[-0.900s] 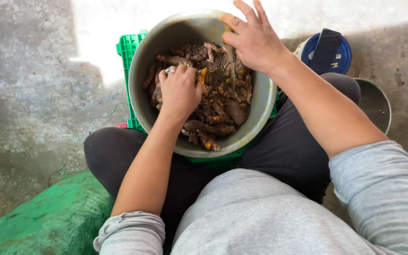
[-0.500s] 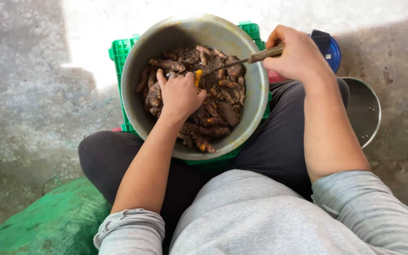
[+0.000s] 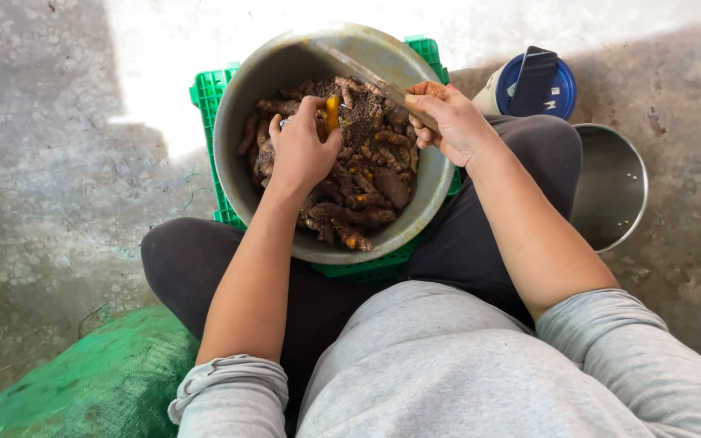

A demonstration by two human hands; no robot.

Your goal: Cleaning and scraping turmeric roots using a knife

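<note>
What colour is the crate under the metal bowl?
Bright green; the crate shows at the bowl's edges in the head view.

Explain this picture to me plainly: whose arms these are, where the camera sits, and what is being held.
The camera sits on a person's head and looks down, so both arms are that person's own. They sit on a concrete floor with a large metal bowl resting on a green plastic crate. The bowl holds muddy brown roots, orange where cut. The left hand pinches one orange root piece in its fingers. The right hand grips a knife, blade over the bowl. Beside it: a smaller metal bowl, a blue-lidded container, and a green sack.
</note>
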